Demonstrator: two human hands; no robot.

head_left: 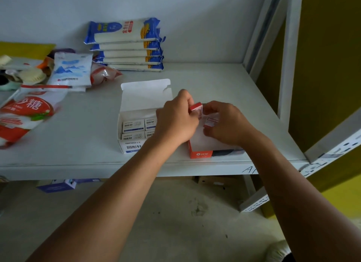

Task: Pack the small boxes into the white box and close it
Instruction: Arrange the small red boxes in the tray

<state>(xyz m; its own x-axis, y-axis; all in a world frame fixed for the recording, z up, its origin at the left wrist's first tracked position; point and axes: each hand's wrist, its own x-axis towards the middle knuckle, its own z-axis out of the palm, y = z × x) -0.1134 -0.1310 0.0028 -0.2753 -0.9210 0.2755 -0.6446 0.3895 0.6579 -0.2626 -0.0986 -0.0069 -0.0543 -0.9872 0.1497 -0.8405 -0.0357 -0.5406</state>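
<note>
— What carries everything?
— A pale grey shelf board [205, 80] on a white metal rack.
— What lies just beside the left hand [175, 121]?
— An open white cardboard box [134, 132] with its lid flap up. Under the right hand [226, 123], a red-and-white carton [201, 150].
— Beyond the hands?
— Stacked blue-and-white noodle packets [127, 47]. Far left, a white bag with blue mountains [71, 70] and a red-and-white sugar bag [25, 115].
</note>
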